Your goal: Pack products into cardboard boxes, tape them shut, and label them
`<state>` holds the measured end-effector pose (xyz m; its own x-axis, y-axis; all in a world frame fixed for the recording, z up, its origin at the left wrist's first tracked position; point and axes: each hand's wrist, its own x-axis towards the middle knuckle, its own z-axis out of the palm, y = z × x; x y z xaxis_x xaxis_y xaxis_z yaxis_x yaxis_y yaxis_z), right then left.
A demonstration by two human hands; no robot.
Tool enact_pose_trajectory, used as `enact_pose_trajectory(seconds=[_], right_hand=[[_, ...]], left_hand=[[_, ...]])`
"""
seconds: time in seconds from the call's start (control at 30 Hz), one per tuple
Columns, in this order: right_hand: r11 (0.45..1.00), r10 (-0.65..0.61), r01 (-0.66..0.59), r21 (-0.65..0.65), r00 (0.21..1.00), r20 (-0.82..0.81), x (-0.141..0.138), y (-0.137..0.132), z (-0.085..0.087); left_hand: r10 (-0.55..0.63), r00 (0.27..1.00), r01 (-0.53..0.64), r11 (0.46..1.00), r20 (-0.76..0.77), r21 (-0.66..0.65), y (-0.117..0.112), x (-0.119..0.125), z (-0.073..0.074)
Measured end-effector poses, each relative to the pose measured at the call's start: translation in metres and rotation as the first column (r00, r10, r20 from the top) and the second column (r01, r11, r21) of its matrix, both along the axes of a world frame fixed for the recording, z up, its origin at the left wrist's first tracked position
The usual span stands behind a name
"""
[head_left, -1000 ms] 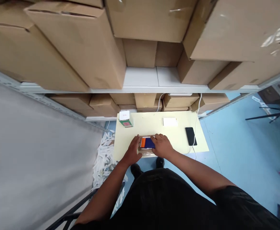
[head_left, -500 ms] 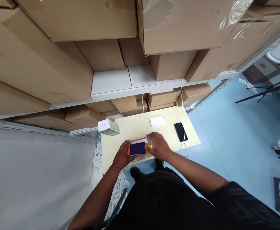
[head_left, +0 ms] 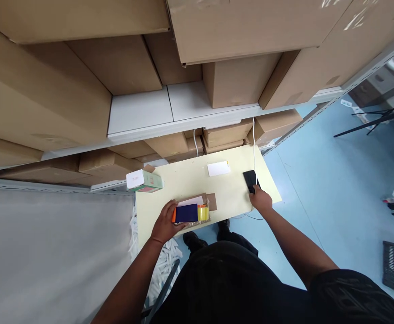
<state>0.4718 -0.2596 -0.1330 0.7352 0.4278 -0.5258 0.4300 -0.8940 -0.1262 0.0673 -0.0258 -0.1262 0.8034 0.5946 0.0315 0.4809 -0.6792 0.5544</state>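
Observation:
On the small pale yellow table [head_left: 190, 180] lies a flat pack with a dark blue card [head_left: 186, 213] on top, orange and yellow edges showing, over a brown cardboard piece [head_left: 211, 201]. My left hand [head_left: 165, 221] rests against the pack's left end, fingers curled on it. My right hand [head_left: 260, 198] is at the table's right edge, fingers closing on the near end of a black phone [head_left: 250, 180] with a white cable [head_left: 254, 139] attached.
A green and white carton [head_left: 144, 180] stands at the table's far left, a white card [head_left: 219, 168] at the far middle. Shelves packed with cardboard boxes [head_left: 122, 67] rise behind. White paper scraps [head_left: 168, 263] litter the blue floor on the left.
My right hand left the coloured pack and moved right to the black phone. My left hand stays on the pack. The view swung to the right.

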Motion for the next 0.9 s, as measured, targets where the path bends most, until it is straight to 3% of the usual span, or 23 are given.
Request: enact_pose_trajectory(seconds=[0.2, 0.37, 0.57, 0.9], right_hand=[[0.98, -0.17, 0.155, 0.126, 0.979, 0.115, 0.022, -0.015, -0.013], [0.991, -0.114, 0.106, 0.077, 0.987, 0.113, 0.03, 0.003, -0.032], [0.973, -0.23, 0.226, 0.047, 0.964, 0.13, 0.032, 0.023, -0.043], [0.97, -0.221, 0.208, 0.124, 0.971, 0.095, 0.025, 0.0, -0.045]], left_hand=[[-0.016, 0.999, 0.015, 1.0, 0.033, 0.027, 0.0, 0.001, 0.001], [-0.001, 1.0, 0.001, 1.0, -0.003, 0.009, 0.0, 0.002, 0.003], [-0.019, 1.0, 0.019, 1.0, 0.013, 0.022, 0.0, 0.002, 0.004], [-0.024, 1.0, 0.024, 0.999, 0.007, 0.031, 0.0, 0.001, 0.001]])
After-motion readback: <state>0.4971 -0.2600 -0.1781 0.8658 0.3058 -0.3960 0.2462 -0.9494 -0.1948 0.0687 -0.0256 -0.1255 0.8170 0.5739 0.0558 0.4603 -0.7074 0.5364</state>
